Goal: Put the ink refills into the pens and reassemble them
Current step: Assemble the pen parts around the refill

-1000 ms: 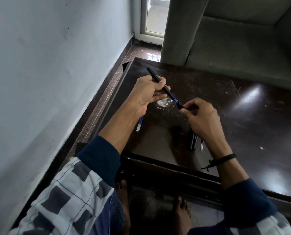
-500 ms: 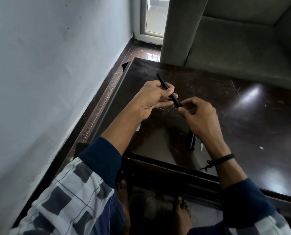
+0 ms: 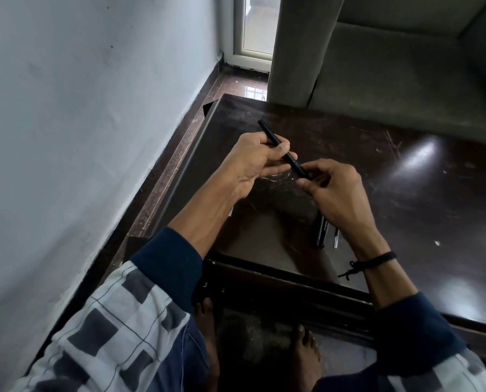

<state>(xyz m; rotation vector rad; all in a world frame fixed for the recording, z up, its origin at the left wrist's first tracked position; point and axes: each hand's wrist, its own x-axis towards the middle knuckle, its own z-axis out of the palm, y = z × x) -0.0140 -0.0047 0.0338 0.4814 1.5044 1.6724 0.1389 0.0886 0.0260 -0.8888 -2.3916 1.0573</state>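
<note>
Pale wall [image 3: 66, 137] runs down the left, with a strip of polished floor between it and the dark table [image 3: 420, 199]. Left hand [image 3: 250, 165]: fingers curled round the upper half of a black pen [image 3: 294, 163], thumb lying along the barrel. The pen is held clear of the tabletop and slanted, far end pointing up and away to the left, near end down to the right. Right hand [image 3: 340, 196]: thumb and forefinger pinch the pen's lower end, other fingers curled under; what sits at the tip is hidden by the fingertips. Both hands close together, almost touching. On the table just below the right hand lies a second black pen [image 3: 320, 233], partly covered by the wrist, and just beside it on the right a thin clear refill [image 3: 336, 239], roughly parallel. Black cord [image 3: 377, 260] around the right wrist. Grey sofa [image 3: 391, 80] beyond the table's far edge.
</note>
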